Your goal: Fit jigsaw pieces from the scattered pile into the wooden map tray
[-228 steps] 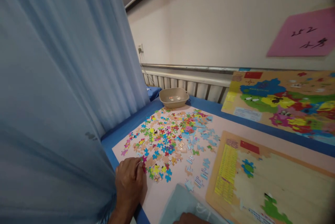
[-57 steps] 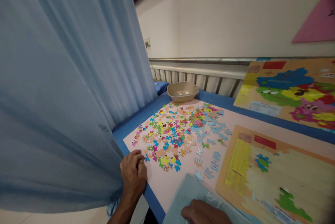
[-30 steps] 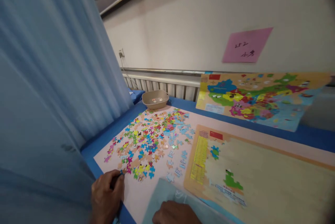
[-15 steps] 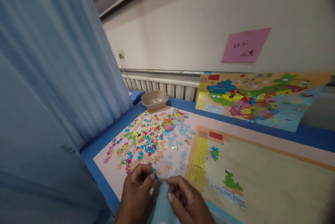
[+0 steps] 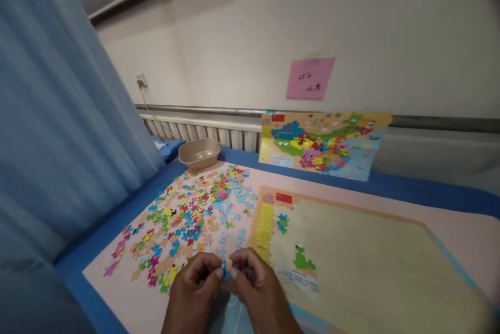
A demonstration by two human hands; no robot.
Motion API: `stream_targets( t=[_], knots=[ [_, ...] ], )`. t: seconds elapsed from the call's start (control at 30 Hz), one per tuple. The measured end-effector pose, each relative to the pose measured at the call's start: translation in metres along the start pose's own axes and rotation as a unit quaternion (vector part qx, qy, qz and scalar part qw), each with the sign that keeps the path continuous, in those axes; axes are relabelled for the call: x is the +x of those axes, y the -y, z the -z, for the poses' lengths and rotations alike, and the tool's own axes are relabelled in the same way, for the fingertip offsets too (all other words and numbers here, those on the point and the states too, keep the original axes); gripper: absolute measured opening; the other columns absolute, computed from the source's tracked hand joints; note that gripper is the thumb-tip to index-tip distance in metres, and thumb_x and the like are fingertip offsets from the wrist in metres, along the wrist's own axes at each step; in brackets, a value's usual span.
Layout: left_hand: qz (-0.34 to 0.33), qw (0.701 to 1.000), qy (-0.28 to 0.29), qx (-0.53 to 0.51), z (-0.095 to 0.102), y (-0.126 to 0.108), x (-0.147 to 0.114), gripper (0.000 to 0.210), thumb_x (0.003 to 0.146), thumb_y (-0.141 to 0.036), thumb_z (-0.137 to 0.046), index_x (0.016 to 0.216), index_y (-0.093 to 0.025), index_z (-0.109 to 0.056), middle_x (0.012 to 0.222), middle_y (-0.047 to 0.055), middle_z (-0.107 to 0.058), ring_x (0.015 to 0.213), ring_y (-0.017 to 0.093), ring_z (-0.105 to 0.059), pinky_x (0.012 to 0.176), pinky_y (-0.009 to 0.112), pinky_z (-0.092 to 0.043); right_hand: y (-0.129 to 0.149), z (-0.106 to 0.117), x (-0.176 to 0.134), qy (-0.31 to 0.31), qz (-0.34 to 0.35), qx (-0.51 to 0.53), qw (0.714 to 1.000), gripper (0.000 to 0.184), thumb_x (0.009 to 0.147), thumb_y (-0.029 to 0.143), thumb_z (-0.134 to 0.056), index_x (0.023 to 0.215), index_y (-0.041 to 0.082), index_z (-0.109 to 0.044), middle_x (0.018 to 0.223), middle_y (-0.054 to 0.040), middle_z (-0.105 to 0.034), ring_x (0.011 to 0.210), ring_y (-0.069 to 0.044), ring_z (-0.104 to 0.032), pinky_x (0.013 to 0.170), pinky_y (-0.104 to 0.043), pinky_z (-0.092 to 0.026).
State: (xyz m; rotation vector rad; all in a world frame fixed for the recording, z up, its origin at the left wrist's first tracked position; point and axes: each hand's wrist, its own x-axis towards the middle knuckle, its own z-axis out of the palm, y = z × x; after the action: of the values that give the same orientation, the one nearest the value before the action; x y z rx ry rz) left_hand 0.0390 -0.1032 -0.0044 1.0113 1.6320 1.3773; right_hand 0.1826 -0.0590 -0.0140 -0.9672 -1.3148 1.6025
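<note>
Between the fingertips of both hands is a small blue puzzle piece (image 5: 226,268), partly hidden by the fingers; a bit of orange shows near it. My left hand (image 5: 198,288) is closed in a pinch on its left side. From the right, my right hand (image 5: 255,284) pinches it too. Both hands are held at the front edge of the table, left of the puzzle board (image 5: 363,266). On the board lie a blue-green joined cluster (image 5: 283,223), a green cluster (image 5: 303,259) and a yellow strip (image 5: 264,227) along the left frame. Loose puzzle pieces (image 5: 191,219) spread beyond my left hand.
A beige basket (image 5: 200,154) with a few pieces stands at the back. A colourful map sheet (image 5: 320,146) leans against the wall by the radiator (image 5: 238,139). A pink note (image 5: 310,78) is on the wall. A blue curtain (image 5: 66,104) hangs at left.
My view has turned right, so the table things sit further left. My right hand has come up to my left; both now pinch the blue piece together.
</note>
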Motion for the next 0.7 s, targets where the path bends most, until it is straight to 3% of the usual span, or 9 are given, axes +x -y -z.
stream_targets(
  t=[0.37, 0.57, 0.7],
  knots=[
    [-0.045, 0.996, 0.04, 0.065, -0.0008, 0.0053, 0.0094, 0.025, 0.076, -0.043, -0.076, 0.088, -0.021, -0.081, 0.08, 0.004, -0.076, 0.072, 0.021, -0.069, 0.065, 0.028, -0.056, 0.0104, 0.0073, 0.0041, -0.043, -0.045, 0.046, 0.997, 0.03, 0.081, 0.051, -0.075, 0.091, 0.024, -0.067, 0.077, 0.0023, -0.062, 0.06, -0.013, -0.052, 0.054, -0.025, -0.04],
    [-0.112, 0.99, -0.024, 0.084, -0.0073, 0.003, 0.004, 0.017, 0.076, -0.032, -0.071, 0.087, -0.023, -0.08, 0.079, 0.002, -0.075, 0.075, 0.02, -0.071, 0.07, 0.029, -0.058, 0.0091, 0.0052, 0.0063, -0.052, -0.06, 0.075, 0.994, 0.043, 0.073, 0.059, -0.081, 0.092, 0.023, -0.067, 0.073, 0.0036, -0.06, 0.055, -0.012, -0.049, 0.052, -0.027, -0.038],
    [-0.121, 0.987, -0.029, 0.098, -0.007, 0.0067, 0.0022, 0.015, 0.078, -0.03, -0.071, 0.089, -0.024, -0.079, 0.082, 0.002, -0.074, 0.077, 0.02, -0.071, 0.068, 0.028, -0.057, 0.0084, 0.0056, 0.0064, -0.055, -0.065, 0.067, 0.994, 0.05, 0.071, 0.064, -0.083, 0.092, 0.022, -0.067, 0.073, 0.0031, -0.061, 0.055, -0.013, -0.05, 0.052, -0.028, -0.038]
  ],
)
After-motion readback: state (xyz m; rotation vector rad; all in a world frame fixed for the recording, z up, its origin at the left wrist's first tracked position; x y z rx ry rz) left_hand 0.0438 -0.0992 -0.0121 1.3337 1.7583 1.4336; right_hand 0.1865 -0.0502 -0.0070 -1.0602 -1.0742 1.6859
